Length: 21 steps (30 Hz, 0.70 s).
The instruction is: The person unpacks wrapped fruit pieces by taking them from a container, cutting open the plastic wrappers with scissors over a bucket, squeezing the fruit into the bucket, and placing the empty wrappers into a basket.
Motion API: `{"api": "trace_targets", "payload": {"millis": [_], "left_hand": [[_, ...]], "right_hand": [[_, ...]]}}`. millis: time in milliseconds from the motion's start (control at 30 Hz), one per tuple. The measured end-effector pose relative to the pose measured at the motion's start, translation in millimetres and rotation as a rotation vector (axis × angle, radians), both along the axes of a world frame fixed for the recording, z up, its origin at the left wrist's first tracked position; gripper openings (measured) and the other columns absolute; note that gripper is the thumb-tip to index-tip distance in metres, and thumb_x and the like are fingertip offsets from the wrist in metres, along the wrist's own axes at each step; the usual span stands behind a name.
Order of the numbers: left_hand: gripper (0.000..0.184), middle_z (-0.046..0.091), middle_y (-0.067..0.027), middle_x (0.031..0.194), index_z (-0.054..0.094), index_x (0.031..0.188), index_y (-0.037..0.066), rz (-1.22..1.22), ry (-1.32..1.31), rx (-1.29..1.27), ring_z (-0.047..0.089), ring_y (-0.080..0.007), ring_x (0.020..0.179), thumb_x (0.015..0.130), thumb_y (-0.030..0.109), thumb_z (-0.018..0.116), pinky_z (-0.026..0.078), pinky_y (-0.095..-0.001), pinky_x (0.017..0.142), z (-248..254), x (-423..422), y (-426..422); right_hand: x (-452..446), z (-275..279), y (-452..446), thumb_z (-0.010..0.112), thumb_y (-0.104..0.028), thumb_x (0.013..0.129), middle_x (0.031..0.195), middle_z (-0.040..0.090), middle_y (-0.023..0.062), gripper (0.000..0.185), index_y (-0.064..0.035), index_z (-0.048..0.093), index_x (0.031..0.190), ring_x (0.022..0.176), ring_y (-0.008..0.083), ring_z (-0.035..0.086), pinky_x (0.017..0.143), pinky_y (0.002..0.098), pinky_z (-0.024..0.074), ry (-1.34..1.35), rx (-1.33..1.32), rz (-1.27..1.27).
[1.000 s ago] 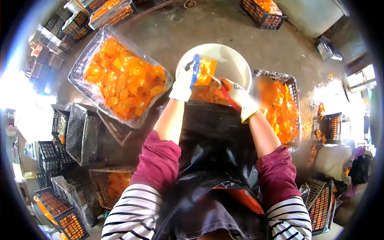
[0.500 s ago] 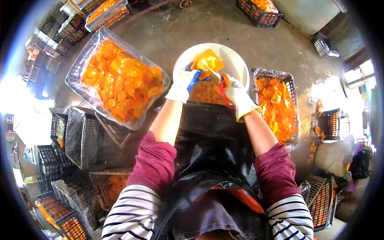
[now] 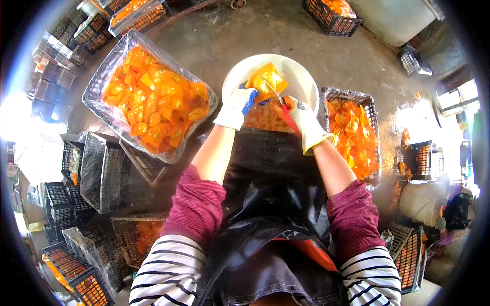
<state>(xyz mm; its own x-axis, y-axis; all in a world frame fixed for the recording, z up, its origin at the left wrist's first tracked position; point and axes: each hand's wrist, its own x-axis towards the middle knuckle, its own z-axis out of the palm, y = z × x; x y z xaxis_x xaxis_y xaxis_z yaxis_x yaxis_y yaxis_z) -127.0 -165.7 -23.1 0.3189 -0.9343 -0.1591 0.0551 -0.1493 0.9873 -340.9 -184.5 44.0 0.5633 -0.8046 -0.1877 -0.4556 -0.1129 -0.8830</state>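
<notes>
My left hand (image 3: pixel 238 106), in a white glove with blue fingers, is closed on a shiny orange plastic packet (image 3: pixel 267 81) above a white tub (image 3: pixel 301 71). Red-handled scissors (image 3: pixel 287 115) are gripped in my right hand (image 3: pixel 302 118), gloved in white with a yellow cuff. Their blades lie across the packet; whether they are apart is too small to tell. Orange-brown contents show in the tub below my hands. On the left, a plastic-lined crate (image 3: pixel 104 76) holds a heap of plump orange packets. A crate (image 3: pixel 352 95) on the right holds flattened-looking orange packets.
Dark crates (image 3: pixel 104 171) stand at the left, with more crates (image 3: pixel 84 278) below. Another crate (image 3: pixel 337 23) with orange contents sits at the top right. A pale barrel (image 3: pixel 422 203) stands at the right. A black apron (image 3: pixel 275 173) covers my lap. The floor (image 3: pixel 224 35) looks wet.
The packet has tilted and turned in my left hand. The scissors have swung so that their red handle points further to the lower right. Both hands remain over the tub.
</notes>
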Motion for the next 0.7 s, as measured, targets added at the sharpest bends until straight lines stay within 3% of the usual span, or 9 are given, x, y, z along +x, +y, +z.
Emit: {"api": "trace_targets", "payload": {"millis": [133, 200, 233, 267, 367, 433, 500, 567, 700], "left_hand": [[0.045, 0.063, -0.0142, 0.106, 0.055, 0.123, -0.005, 0.066, 0.086, 0.019, 0.063, -0.0224, 0.09, 0.079, 0.002, 0.054, 0.055, -0.0324, 0.072, 16, -5, 3], [0.044, 0.064, -0.0151, 0.105, 0.056, 0.122, -0.005, -0.003, -0.194, 0.197, 0.063, -0.0218, 0.089, 0.079, 0.006, 0.055, 0.054, -0.032, 0.069, 77, -27, 26], [0.044, 0.064, -0.0155, 0.104, 0.056, 0.122, -0.005, -0.038, -0.334, 0.286, 0.063, -0.0215, 0.089, 0.08, 0.008, 0.055, 0.054, -0.0318, 0.068, 100, -35, 34], [0.045, 0.065, -0.0169, 0.104, 0.057, 0.121, -0.003, -0.085, -0.316, 0.166, 0.064, -0.0221, 0.089, 0.08, 0.014, 0.055, 0.052, -0.0339, 0.071, 30, -10, 15], [0.037, 0.068, -0.0163, 0.094, 0.064, 0.115, 0.004, -0.065, -0.612, 0.252, 0.066, -0.0271, 0.086, 0.084, 0.022, 0.055, 0.051, -0.0366, 0.077, 62, -11, 22], [0.033, 0.068, -0.0156, 0.093, 0.065, 0.111, 0.006, 0.047, -0.777, 0.015, 0.065, -0.0298, 0.087, 0.087, 0.023, 0.052, 0.05, -0.0389, 0.078, 59, -14, 28], [0.031, 0.068, -0.0153, 0.094, 0.066, 0.111, 0.006, 0.117, -0.802, -0.041, 0.065, -0.0307, 0.088, 0.088, 0.022, 0.051, 0.05, -0.0391, 0.079, 62, -18, 36], [0.031, 0.067, -0.0157, 0.096, 0.065, 0.111, 0.006, 0.093, -0.979, -0.116, 0.064, -0.0311, 0.088, 0.088, 0.022, 0.051, 0.05, -0.0386, 0.08, 61, -14, 36], [0.037, 0.064, -0.0173, 0.113, 0.061, 0.12, 0.006, 0.122, -0.943, -0.068, 0.061, -0.0304, 0.105, 0.085, 0.02, 0.059, 0.047, -0.038, 0.093, 65, -13, 29]], "right_hand": [[3, -23, -6, 0.056, -0.013, 0.094, 0.096, 0.064, 0.0082, 0.021, -0.0005, 0.06, 0.11, 0.087, 0.0162, 0.06, 0.074, 0.0256, 0.0501, -0.333, 0.309, -0.171], [4, -23, -5, 0.052, -0.011, 0.096, 0.101, 0.063, 0.0092, 0.02, 0.001, 0.059, 0.111, 0.09, 0.0159, 0.06, 0.077, 0.0259, 0.0524, -0.25, 0.17, -0.114], [1, -24, -10, 0.049, -0.01, 0.097, 0.103, 0.062, 0.0098, 0.021, 0.0019, 0.059, 0.111, 0.092, 0.016, 0.06, 0.078, 0.0267, 0.0536, -0.007, -0.086, 0.023], [-1, -27, -12, 0.047, -0.009, 0.097, 0.106, 0.061, 0.0105, 0.021, 0.0027, 0.058, 0.111, 0.094, 0.0162, 0.06, 0.08, 0.0276, 0.0548, 0.237, -0.338, 0.158], [-2, -51, -21, 0.047, -0.008, 0.097, 0.108, 0.06, 0.0116, 0.022, 0.0035, 0.058, 0.112, 0.096, 0.0178, 0.059, 0.085, 0.0308, 0.0545, -0.093, -0.017, 0.039], [1, -54, -20, 0.047, -0.008, 0.097, 0.107, 0.06, 0.0117, 0.022, 0.0037, 0.058, 0.112, 0.095, 0.0187, 0.059, 0.087, 0.031, 0.0539, -0.277, 0.069, 0.02], [-1, -45, -16, 0.051, -0.012, 0.095, 0.103, 0.062, 0.0128, 0.023, -0.0009, 0.059, 0.113, 0.092, 0.0212, 0.06, 0.083, 0.0316, 0.0519, -0.117, -0.028, 0.036], [0, 20, 5, 0.059, -0.023, 0.09, 0.096, 0.067, 0.015, 0.026, -0.0105, 0.063, 0.113, 0.086, 0.0253, 0.063, 0.076, 0.0334, 0.0487, 0.374, -0.252, 0.061], [-1, -27, -11, 0.05, -0.011, 0.094, 0.105, 0.063, 0.0146, 0.026, -0.0008, 0.059, 0.116, 0.095, 0.0218, 0.061, 0.083, 0.0304, 0.0509, -0.106, 0.177, -0.014]]}}
